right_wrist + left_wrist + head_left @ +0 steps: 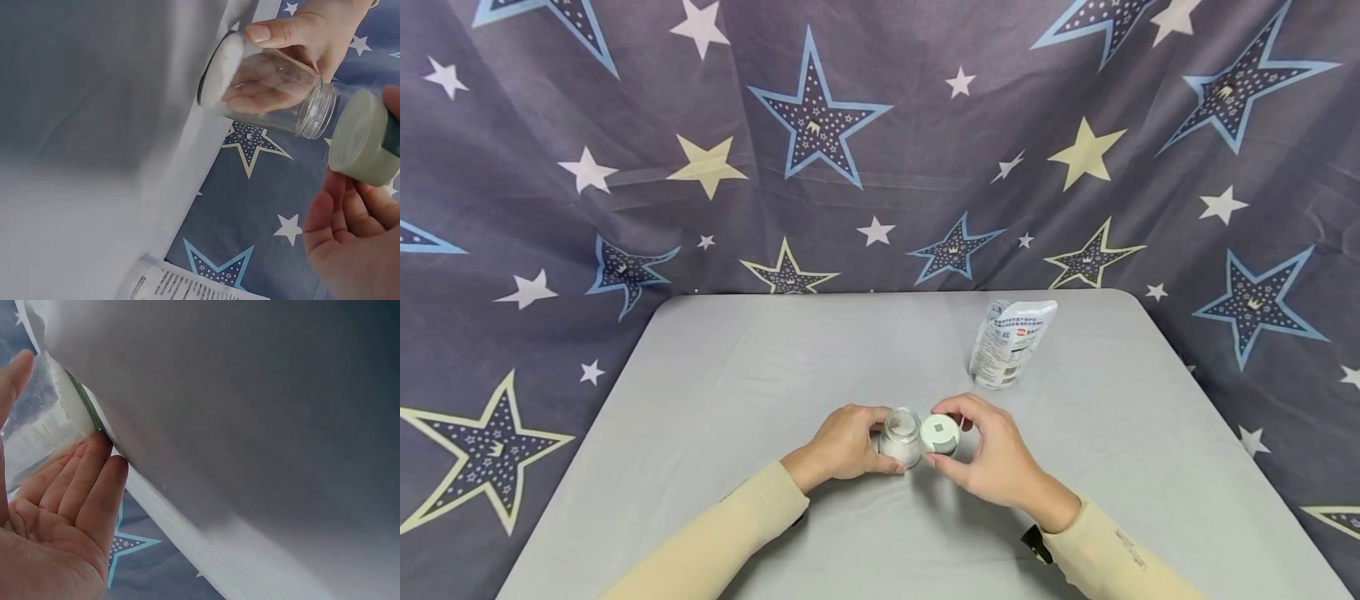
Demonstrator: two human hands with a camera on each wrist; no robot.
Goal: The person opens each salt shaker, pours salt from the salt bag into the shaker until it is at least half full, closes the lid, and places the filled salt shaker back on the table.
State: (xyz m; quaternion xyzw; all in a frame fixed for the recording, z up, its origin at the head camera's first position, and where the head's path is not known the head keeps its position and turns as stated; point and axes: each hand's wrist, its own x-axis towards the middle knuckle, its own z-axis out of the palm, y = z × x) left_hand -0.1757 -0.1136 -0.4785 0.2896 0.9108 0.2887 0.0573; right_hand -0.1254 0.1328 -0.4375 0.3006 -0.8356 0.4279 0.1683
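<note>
My left hand (pixel 846 442) grips a clear glass jar (pixel 901 442), thumb on one side and fingers on the other. The jar stands uncapped on the table, with a layer of white granules (pixel 224 70) at its bottom. Just right of its mouth, my right hand (pixel 1000 458) pinches a pale green round lid (pixel 357 142) between thumb and fingers. The lid is off the jar's threaded neck (pixel 317 111) and faces it in the right wrist view. The left wrist view shows the palm (pixel 62 550) and fingers along the glass.
A white printed pouch (pixel 1007 346) stands behind the right hand, leaning slightly right. The grey-white covered table (pixel 760 350) ends at a dark curtain (pixel 647 150) patterned with stars.
</note>
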